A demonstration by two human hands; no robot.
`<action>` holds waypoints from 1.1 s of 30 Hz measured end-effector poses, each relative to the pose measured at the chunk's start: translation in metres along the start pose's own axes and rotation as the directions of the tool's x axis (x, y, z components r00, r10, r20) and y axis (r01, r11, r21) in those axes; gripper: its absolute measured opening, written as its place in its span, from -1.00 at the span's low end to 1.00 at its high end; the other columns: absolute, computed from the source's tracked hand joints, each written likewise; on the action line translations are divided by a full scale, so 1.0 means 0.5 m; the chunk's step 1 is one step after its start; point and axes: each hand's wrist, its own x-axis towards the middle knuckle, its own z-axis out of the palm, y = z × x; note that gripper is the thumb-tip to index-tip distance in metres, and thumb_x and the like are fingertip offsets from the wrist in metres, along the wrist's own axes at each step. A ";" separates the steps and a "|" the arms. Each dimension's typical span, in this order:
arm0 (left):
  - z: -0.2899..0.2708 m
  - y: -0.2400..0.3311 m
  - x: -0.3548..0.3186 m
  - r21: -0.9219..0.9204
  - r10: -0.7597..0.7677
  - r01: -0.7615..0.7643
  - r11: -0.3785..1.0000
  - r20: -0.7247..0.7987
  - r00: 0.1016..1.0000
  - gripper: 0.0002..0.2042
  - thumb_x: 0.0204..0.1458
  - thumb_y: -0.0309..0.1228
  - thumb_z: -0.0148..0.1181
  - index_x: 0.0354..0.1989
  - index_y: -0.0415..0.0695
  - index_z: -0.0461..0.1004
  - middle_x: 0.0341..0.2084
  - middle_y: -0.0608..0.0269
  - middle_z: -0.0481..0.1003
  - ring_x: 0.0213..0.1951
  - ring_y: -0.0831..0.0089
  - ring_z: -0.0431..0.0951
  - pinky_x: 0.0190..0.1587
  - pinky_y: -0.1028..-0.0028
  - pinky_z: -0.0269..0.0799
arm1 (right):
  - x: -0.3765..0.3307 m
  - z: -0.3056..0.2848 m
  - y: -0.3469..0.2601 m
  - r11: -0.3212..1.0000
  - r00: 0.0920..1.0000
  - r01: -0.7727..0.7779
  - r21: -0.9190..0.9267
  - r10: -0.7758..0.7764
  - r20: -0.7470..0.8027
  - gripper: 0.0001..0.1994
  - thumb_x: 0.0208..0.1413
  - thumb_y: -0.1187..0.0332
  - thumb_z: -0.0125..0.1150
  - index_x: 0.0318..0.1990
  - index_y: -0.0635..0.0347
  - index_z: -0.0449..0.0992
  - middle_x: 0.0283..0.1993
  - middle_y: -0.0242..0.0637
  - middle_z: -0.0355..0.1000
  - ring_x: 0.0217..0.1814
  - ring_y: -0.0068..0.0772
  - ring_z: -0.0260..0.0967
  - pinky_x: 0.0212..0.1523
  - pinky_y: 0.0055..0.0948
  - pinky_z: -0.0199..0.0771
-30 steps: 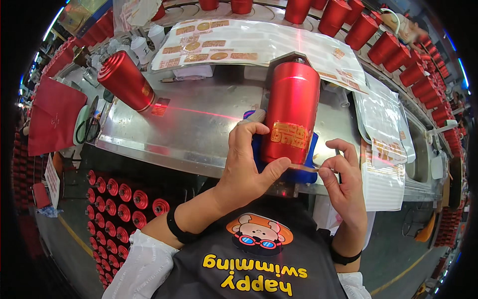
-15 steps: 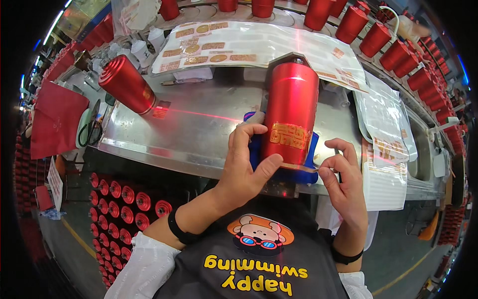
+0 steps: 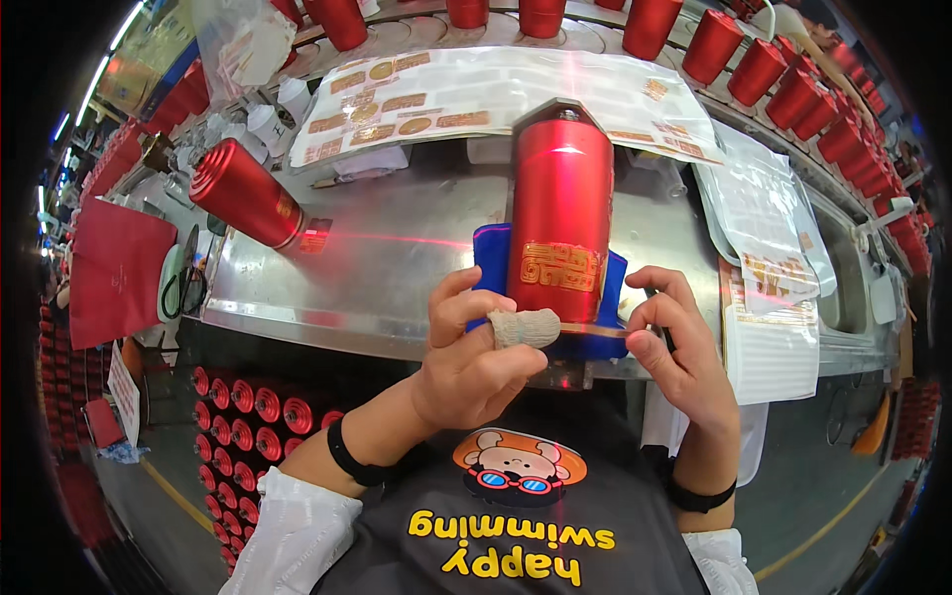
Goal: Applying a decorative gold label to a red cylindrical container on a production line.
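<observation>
A red metallic cylinder (image 3: 561, 198) with gold printed ornament lies on a blue cloth (image 3: 491, 260) in front of me, its far end against a dark angular holder. My left hand (image 3: 474, 352) has come off it and is closed round a rounded, beige, ribbed cloth pad (image 3: 524, 329), just left of the cylinder's near end. My right hand (image 3: 684, 347) stays to the right of that end, thumb and forefinger nearly together. A thin dark stick-like tool (image 3: 652, 295) shows between its fingers. A narrow copper-coloured strip (image 3: 590, 329) runs from the cylinder's near edge toward these fingertips.
A second red cylinder (image 3: 246, 193) leans at the left on the metal table (image 3: 397, 288). Clear sheets with gold stickers (image 3: 397, 109) lie behind, and more sheets (image 3: 759, 228) at right. Red cylinders (image 3: 650, 25) line the conveyor; a red laser line crosses the table.
My left hand has drawn back from the cylinder's side toward me, bringing the beige pad into full view. My right hand has hardly moved. The whole view has shifted slightly.
</observation>
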 end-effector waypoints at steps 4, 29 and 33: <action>-0.005 -0.015 0.008 0.064 0.088 -0.091 0.994 0.048 0.995 -0.73 -0.16 -0.42 0.30 -0.25 0.10 0.45 -0.33 0.43 0.55 -0.10 0.31 0.36 0.05 0.18 0.30 | 0.010 0.000 0.009 1.000 1.000 0.004 0.014 -0.004 0.025 -0.84 0.11 0.36 0.30 -0.35 0.21 0.44 0.06 -0.08 0.26 0.16 -0.19 0.23 0.12 -0.32 0.26; 0.023 -0.063 0.020 0.041 0.268 -0.275 0.961 0.123 0.955 -0.71 -0.27 -0.34 0.34 -0.30 0.12 0.45 -0.14 0.41 0.51 -0.33 0.42 0.36 -0.34 0.45 0.28 | 0.021 -0.004 0.036 0.992 0.999 -0.048 0.117 0.046 0.026 -0.84 0.13 0.37 0.27 -0.37 0.20 0.40 0.01 -0.17 0.27 0.00 -0.32 0.26 -0.01 -0.42 0.30; 0.027 -0.047 0.044 0.121 0.334 -0.352 0.928 0.146 0.931 -0.73 -0.25 -0.34 0.33 -0.31 0.10 0.45 -0.16 0.40 0.51 -0.35 0.42 0.37 -0.36 0.45 0.28 | 0.015 -0.004 0.052 0.990 0.999 -0.040 0.138 0.036 0.028 -0.83 0.15 0.36 0.25 -0.37 0.20 0.40 0.00 -0.20 0.27 -0.03 -0.38 0.25 -0.04 -0.46 0.30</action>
